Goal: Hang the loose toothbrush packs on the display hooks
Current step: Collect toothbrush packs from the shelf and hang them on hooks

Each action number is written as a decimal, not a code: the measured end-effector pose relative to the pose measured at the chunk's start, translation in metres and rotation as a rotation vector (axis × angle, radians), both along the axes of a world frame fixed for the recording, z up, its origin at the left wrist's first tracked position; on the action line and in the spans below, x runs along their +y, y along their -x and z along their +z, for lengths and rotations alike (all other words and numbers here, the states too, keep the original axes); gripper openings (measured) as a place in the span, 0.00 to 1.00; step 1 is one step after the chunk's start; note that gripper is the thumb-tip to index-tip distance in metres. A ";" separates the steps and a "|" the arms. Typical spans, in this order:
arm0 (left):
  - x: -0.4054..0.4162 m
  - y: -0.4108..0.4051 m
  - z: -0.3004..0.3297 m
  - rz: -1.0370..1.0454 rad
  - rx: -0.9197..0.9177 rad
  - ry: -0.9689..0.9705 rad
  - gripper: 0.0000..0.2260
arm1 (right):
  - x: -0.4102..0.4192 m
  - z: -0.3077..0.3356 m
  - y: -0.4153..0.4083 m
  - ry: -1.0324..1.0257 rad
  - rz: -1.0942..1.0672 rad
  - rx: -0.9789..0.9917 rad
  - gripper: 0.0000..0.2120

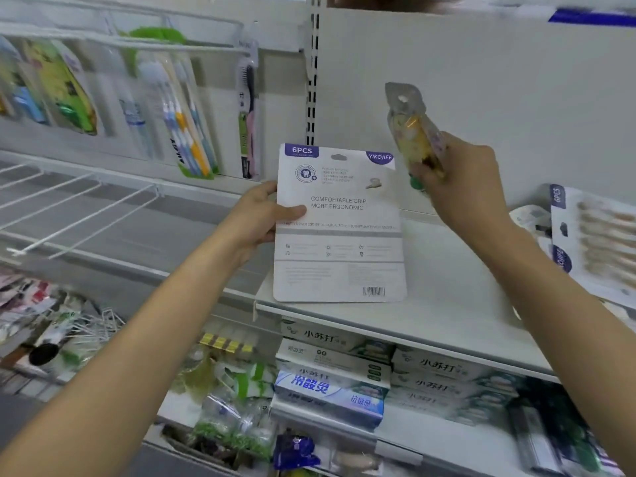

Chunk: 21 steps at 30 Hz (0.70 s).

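Counting two held packs point(339, 228) point(414, 132), one per hand point(256, 215) point(461, 180).

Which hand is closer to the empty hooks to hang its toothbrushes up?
The left hand. It holds the big white pack nearer the bare hooks on the left. The right hand grips the small pack farther away.

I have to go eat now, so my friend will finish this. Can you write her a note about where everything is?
Left hand grips the white six-piece pack, back side facing you, its bottom edge at the white shelf.
Right hand holds a small yellow pack raised, hang hole on top.
Some packs already hang at upper left; the wire hooks below are bare.
Left: hang both held packs, plus another six-piece pack lying at right.
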<state>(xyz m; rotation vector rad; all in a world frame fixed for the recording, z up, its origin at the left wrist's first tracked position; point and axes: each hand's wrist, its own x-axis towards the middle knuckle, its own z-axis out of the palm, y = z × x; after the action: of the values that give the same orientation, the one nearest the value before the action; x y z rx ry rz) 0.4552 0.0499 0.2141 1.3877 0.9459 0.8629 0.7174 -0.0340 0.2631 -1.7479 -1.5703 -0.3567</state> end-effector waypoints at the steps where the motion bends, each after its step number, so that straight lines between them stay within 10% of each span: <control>1: -0.002 0.012 0.002 0.028 -0.003 -0.024 0.19 | 0.001 0.001 0.010 0.001 0.015 0.005 0.09; 21: -0.057 0.401 -0.009 0.403 0.000 -0.154 0.16 | 0.035 -0.012 0.350 0.008 0.362 -0.164 0.06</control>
<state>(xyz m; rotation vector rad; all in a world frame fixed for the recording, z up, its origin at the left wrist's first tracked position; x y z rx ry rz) 0.0546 -0.0069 0.2053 1.3461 1.2018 1.2587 0.3671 0.0015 0.2512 -1.4298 -1.9651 -0.3195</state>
